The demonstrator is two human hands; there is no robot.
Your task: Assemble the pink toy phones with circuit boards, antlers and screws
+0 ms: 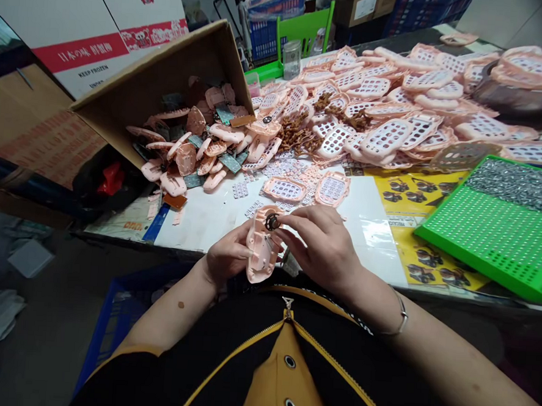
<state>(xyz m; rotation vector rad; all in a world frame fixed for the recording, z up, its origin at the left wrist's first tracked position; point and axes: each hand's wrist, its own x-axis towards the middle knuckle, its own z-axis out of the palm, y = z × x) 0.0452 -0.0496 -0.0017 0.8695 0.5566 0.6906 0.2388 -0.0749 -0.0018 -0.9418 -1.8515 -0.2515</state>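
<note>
At the far left stands one brown carton [27, 133], its reddish print too blurred to read. Next to it is one white box [127, 4] with a red band, where one reads "日本の味 鮮蟹柳"; below this comes "KEEP FROZEN" in black, then "UND", cut off. A red crab is printed higher up.

One open carton [169, 68] lies tilted on its side upon the bench [130, 219]. Pink parts and greenish boards, too many for exact counting, spill from its mouth.

The left hand [229, 249] holds one pink shell [261, 265] above the front edge of the bench, with the fingers closed around its side. The shell is long, with rounded ends, and shows its hollow inner face. At its upper end sits one dark round part [272, 221], which the right hand [326, 246] pinches narrowly between thumb and fingers. One bracelet [403, 315] is on the right wrist.

Just behind the hands lie two keypad shells [284, 189], side by side. Farther back, a big pile [389, 137] of similar shells cannot be counted.

On the right, one yellow sheet [409, 239] has small print that is not legible. One green tray [481, 225] overlaps it and contains many small metal pieces [520, 181].
</note>
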